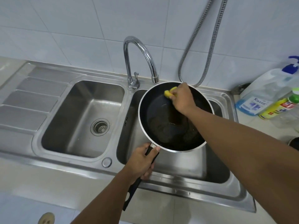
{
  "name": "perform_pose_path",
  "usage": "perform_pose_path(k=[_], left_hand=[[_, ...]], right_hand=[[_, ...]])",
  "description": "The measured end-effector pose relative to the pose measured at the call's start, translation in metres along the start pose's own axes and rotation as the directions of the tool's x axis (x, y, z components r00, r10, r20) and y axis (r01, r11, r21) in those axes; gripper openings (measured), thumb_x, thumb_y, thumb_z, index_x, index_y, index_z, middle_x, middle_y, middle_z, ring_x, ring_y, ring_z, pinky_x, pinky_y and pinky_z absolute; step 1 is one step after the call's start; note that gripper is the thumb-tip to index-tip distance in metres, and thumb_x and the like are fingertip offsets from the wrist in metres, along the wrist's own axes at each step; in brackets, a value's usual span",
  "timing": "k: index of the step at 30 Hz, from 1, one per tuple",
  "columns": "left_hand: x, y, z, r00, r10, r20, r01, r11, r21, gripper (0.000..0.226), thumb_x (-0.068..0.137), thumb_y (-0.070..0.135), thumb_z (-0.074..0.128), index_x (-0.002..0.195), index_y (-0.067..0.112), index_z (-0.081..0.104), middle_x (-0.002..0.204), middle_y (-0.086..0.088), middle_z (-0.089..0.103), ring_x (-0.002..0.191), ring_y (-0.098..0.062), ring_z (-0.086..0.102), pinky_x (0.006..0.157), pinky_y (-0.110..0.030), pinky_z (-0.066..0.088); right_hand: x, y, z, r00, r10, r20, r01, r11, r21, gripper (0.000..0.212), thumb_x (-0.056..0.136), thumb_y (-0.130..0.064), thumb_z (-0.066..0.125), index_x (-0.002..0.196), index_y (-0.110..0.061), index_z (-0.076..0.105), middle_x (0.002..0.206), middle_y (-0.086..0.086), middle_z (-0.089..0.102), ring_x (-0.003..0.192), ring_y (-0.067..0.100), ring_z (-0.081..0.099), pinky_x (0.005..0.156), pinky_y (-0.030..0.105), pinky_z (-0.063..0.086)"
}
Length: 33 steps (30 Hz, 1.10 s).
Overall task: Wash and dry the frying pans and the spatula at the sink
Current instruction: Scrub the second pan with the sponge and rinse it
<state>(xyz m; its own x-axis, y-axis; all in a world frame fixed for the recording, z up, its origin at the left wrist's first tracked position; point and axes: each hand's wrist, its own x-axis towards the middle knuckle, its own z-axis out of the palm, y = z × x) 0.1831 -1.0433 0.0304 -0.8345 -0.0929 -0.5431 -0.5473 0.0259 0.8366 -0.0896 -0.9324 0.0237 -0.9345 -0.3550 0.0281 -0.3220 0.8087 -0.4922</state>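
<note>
White glazed wall tiles (pixel 80 21) back a stainless steel double-bowl sink (pixel 64 167) set in a pale counter, with a ribbed steel drainboard (pixel 29 101) on its left. A curved chrome tap (pixel 140 50) rises at the far edge between the two bowls, and a flexible metal shower hose (pixel 202 41) loops down the wall to its right.

On the counter at far right stands a clear plastic pump bottle with a blue pump head (pixel 265 91). It holds a low level of blue liquid, and its label reads "Kassa". Just beside it, nearer the viewer, is a yellow plastic bottle with a green cap (pixel 275 109), whose print is too blurred to read.

The left bowl (pixel 84 101) shows only its round perforated drain strainer (pixel 100 126). Over the right bowl (pixel 186 164) a person holds a round black non-stick frying pan with a silver rim (pixel 161 123), tilted towards the viewer, its far rim just under the tap's spout. A wet sheen lies on the pan's dark floor.

The left hand (pixel 140 160) is wrapped round the pan's long black handle (pixel 134 189) close to the pan body, thumb on top. The right hand (pixel 182 99) reaches in from the right, its fingers curled round a yellow sponge (pixel 169 92) pressed against the inner wall at the pan's far side. The two hands are well apart, at opposite sides of the pan.
</note>
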Motion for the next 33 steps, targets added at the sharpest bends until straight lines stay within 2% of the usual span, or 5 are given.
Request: perform_pose_path(k=[8, 15, 21, 29, 33], left_hand=[[0.013, 0.005, -0.006, 0.998, 0.028, -0.054, -0.029, 0.999, -0.014, 0.025, 0.104, 0.043, 0.057, 0.103, 0.019, 0.061, 0.059, -0.007, 0.056, 0.037, -0.013, 0.039, 0.036, -0.022, 0.032], [0.014, 0.002, -0.005, 0.999, 0.04, -0.029, -0.039, 0.998, 0.045, 0.022, 0.103, 0.043, 0.057, 0.108, 0.023, 0.062, 0.059, -0.007, 0.053, 0.039, -0.013, 0.04, 0.038, -0.023, 0.034], [0.02, 0.007, -0.012, 0.998, 0.031, -0.056, -0.029, 0.999, 0.04, 0.023, 0.105, 0.04, 0.057, 0.111, 0.018, 0.06, 0.065, -0.014, 0.053, 0.036, -0.014, 0.038, 0.036, -0.021, 0.032], [0.029, 0.005, -0.025, 0.994, -0.001, -0.105, -0.006, 0.998, -0.066, 0.025, 0.104, 0.044, 0.057, 0.114, 0.022, 0.058, 0.065, -0.011, 0.058, 0.037, -0.013, 0.039, 0.038, -0.023, 0.033], [0.024, 0.003, -0.025, 0.998, -0.013, -0.069, 0.009, 0.998, -0.061, 0.027, 0.103, 0.044, 0.058, 0.114, 0.019, 0.058, 0.067, -0.012, 0.059, 0.038, -0.013, 0.039, 0.039, -0.024, 0.035]], right_hand=[[-0.06, -0.082, 0.04, 0.958, -0.192, 0.211, 0.102, 0.921, 0.375, 0.024, 0.078, -0.014, 0.076, 0.096, -0.025, 0.063, 0.106, -0.002, 0.053, 0.096, 0.014, 0.057, 0.087, 0.03, 0.052], [-0.018, -0.088, 0.029, 0.978, 0.207, 0.015, -0.192, 0.874, 0.446, 0.014, 0.087, -0.01, 0.07, 0.091, -0.022, 0.064, 0.11, 0.0, 0.048, 0.098, 0.014, 0.054, 0.09, 0.029, 0.048], [-0.044, -0.094, 0.029, 0.938, 0.156, 0.31, -0.287, 0.852, 0.438, 0.023, 0.077, -0.02, 0.08, 0.098, -0.024, 0.073, 0.107, -0.001, 0.068, 0.096, 0.013, 0.063, 0.082, 0.027, 0.053], [-0.086, -0.034, -0.007, 0.86, 0.115, 0.497, -0.165, 0.985, 0.058, 0.011, 0.073, -0.025, 0.084, 0.082, -0.019, 0.082, 0.082, -0.006, 0.077, 0.073, 0.003, 0.068, 0.073, 0.019, 0.054], [-0.064, 0.002, -0.018, 0.923, 0.233, 0.305, -0.161, 0.956, -0.244, 0.015, 0.077, -0.023, 0.081, 0.079, -0.008, 0.077, 0.089, 0.011, 0.073, 0.082, 0.025, 0.071, 0.082, 0.034, 0.058]])
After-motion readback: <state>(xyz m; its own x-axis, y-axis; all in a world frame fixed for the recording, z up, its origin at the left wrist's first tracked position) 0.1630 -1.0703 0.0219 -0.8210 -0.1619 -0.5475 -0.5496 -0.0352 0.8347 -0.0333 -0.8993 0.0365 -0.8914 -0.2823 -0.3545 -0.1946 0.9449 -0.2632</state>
